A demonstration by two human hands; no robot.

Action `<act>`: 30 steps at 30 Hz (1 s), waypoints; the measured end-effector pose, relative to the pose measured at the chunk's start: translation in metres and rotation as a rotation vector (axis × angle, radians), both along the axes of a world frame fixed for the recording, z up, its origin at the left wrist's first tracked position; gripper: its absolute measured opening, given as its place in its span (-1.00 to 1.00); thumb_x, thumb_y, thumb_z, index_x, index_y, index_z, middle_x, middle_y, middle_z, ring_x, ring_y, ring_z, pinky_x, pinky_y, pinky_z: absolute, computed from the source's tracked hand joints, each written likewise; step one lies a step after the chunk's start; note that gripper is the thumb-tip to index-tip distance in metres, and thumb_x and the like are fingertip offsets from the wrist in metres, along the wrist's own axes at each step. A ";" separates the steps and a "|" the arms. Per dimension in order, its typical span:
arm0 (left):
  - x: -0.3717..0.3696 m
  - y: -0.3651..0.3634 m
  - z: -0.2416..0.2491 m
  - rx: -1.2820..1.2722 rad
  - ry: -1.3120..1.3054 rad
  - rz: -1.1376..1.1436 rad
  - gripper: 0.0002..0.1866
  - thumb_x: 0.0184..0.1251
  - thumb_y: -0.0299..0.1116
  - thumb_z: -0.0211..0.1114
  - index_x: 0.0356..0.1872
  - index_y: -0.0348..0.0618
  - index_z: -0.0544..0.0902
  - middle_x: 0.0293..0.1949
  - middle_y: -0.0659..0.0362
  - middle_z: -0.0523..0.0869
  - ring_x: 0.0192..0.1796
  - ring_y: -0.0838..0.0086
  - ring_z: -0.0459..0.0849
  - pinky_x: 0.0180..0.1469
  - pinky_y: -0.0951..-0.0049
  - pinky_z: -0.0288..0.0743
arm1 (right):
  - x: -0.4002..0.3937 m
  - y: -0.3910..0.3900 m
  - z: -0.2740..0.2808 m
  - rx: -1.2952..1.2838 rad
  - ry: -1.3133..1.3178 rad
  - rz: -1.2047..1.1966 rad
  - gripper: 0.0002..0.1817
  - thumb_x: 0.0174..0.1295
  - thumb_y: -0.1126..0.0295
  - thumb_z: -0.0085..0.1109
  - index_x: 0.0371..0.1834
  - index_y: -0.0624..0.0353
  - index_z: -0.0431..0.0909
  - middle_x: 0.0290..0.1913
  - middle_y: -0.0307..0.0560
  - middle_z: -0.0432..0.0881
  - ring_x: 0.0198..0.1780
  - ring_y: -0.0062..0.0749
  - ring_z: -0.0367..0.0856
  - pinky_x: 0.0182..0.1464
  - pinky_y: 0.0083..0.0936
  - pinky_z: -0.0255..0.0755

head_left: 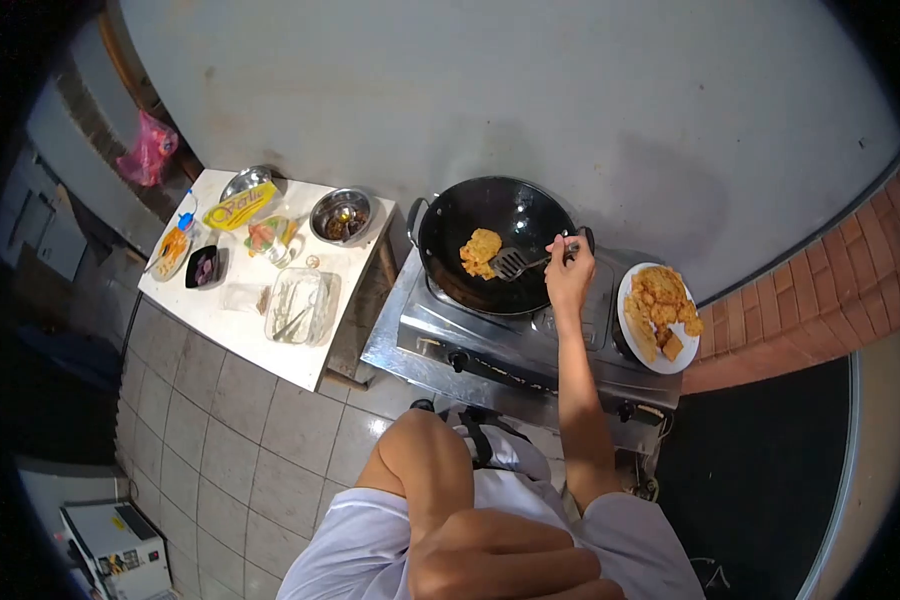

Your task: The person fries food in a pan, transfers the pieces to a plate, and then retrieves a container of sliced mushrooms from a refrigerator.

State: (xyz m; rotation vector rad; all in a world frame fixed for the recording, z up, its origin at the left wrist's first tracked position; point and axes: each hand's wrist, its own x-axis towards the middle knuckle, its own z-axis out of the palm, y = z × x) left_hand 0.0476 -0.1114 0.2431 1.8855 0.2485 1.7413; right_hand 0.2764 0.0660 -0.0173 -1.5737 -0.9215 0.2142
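A black wok (pixel 515 200) sits on the steel gas stove (pixel 440 330), with one golden fried piece (pixel 482 252) in it. My right hand (pixel 570 272) is closed round the handle of a slotted spatula (pixel 510 264), whose head lies in the wok just right of the fried piece. Close to the camera, my left hand (pixel 510 555) is held in front of my body with its fingers curled; whether it holds anything is hidden. Right of the wok, a white oval plate (pixel 658 366) bears several fried pieces (pixel 660 296).
Left of the stove, a white table (pixel 210 317) holds metal bowls (pixel 340 216), a glass dish (pixel 302 306), a black bowl (pixel 206 267), a yellow packet (pixel 240 206) and a plate of orange food (pixel 172 248). A grey wall stands behind; a brick edge (pixel 770 335) is at the right.
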 end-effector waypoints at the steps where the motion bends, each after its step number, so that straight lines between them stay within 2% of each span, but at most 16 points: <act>1: -0.004 0.004 -0.001 0.050 -0.044 0.073 -0.62 0.03 -0.20 0.40 -0.80 -0.15 0.49 -0.87 0.38 0.24 -0.82 0.67 0.23 -0.68 0.64 0.02 | -0.003 -0.001 0.000 -0.003 -0.001 -0.018 -0.82 0.22 0.40 0.11 -0.45 0.29 0.42 -0.53 -0.02 0.62 -0.46 -0.28 0.62 -0.32 -0.42 0.42; 4: -0.021 0.022 -0.002 0.142 -0.086 0.062 -0.62 0.02 -0.21 0.40 -0.80 -0.15 0.47 -0.87 0.38 0.23 -0.81 0.65 0.23 -0.67 0.65 0.02 | -0.013 -0.005 -0.001 0.024 0.009 -0.056 -0.83 0.22 0.42 0.11 -0.44 0.30 0.42 -0.52 -0.02 0.61 -0.49 -0.36 0.60 -0.35 -0.43 0.40; 7: -0.041 0.034 0.001 0.102 -0.037 -0.004 -0.63 0.02 -0.23 0.40 -0.80 -0.16 0.47 -0.87 0.37 0.24 -0.81 0.63 0.25 -0.64 0.64 0.07 | -0.023 -0.008 0.005 0.049 0.068 -0.117 -0.81 0.26 0.42 0.08 -0.43 0.32 0.41 -0.55 -0.11 0.57 -0.62 -0.56 0.44 -0.50 -0.52 0.32; 11: -0.057 0.051 -0.004 0.149 -0.094 -0.031 -0.63 0.02 -0.24 0.40 -0.80 -0.16 0.47 -0.87 0.36 0.25 -0.80 0.62 0.26 -0.62 0.62 0.10 | -0.039 -0.014 0.012 0.064 0.089 -0.172 -0.80 0.29 0.40 0.05 -0.42 0.30 0.39 -0.54 -0.14 0.56 -0.67 -0.60 0.40 -0.58 -0.59 0.26; 13: -0.065 0.058 -0.002 0.080 -0.097 -0.059 -0.63 0.02 -0.24 0.39 -0.80 -0.17 0.47 -0.86 0.35 0.27 -0.80 0.63 0.27 -0.60 0.63 0.11 | -0.049 -0.018 0.022 0.103 0.201 -0.177 -0.80 0.31 0.38 0.03 -0.41 0.27 0.37 -0.52 -0.15 0.54 -0.70 -0.65 0.37 -0.64 -0.62 0.21; 16: -0.071 0.067 -0.006 0.117 -0.149 -0.073 -0.63 0.03 -0.26 0.39 -0.80 -0.17 0.47 -0.87 0.36 0.27 -0.80 0.63 0.26 -0.60 0.63 0.10 | -0.047 -0.015 0.012 0.135 0.147 -0.217 -0.78 0.32 0.37 0.02 -0.42 0.28 0.37 -0.51 -0.13 0.55 -0.73 -0.66 0.38 -0.72 -0.66 0.25; 22: -0.089 0.085 -0.005 0.192 -0.077 -0.206 -0.66 0.05 -0.30 0.38 -0.79 -0.18 0.48 -0.86 0.36 0.25 -0.81 0.63 0.23 -0.61 0.60 0.07 | -0.037 -0.013 0.000 0.134 0.044 -0.178 -0.80 0.34 0.37 -0.02 -0.39 0.27 0.35 -0.47 -0.13 0.56 -0.73 -0.66 0.38 -0.71 -0.68 0.25; 26: -0.088 0.086 -0.006 0.157 -0.105 -0.177 -0.68 0.04 -0.33 0.37 -0.78 -0.18 0.48 -0.86 0.36 0.25 -0.81 0.64 0.24 -0.62 0.60 0.05 | -0.029 -0.010 0.003 0.118 -0.025 -0.165 -0.82 0.34 0.38 -0.03 -0.37 0.26 0.34 -0.45 -0.15 0.56 -0.71 -0.67 0.39 -0.71 -0.69 0.24; 28: -0.091 0.090 -0.004 0.138 -0.043 -0.253 -0.70 0.03 -0.34 0.38 -0.77 -0.18 0.49 -0.85 0.35 0.27 -0.79 0.63 0.27 -0.63 0.60 0.06 | -0.035 -0.012 0.015 0.062 0.042 -0.149 -0.83 0.34 0.40 -0.03 -0.38 0.26 0.37 -0.51 -0.19 0.51 -0.64 -0.63 0.41 -0.57 -0.62 0.29; 30: -0.086 0.092 -0.008 0.148 -0.061 -0.231 -0.70 0.02 -0.34 0.38 -0.76 -0.18 0.50 -0.85 0.35 0.28 -0.79 0.62 0.29 -0.63 0.60 0.06 | -0.034 -0.015 0.011 0.060 0.045 -0.154 -0.82 0.34 0.39 -0.03 -0.38 0.26 0.37 -0.50 -0.19 0.51 -0.64 -0.63 0.41 -0.57 -0.62 0.29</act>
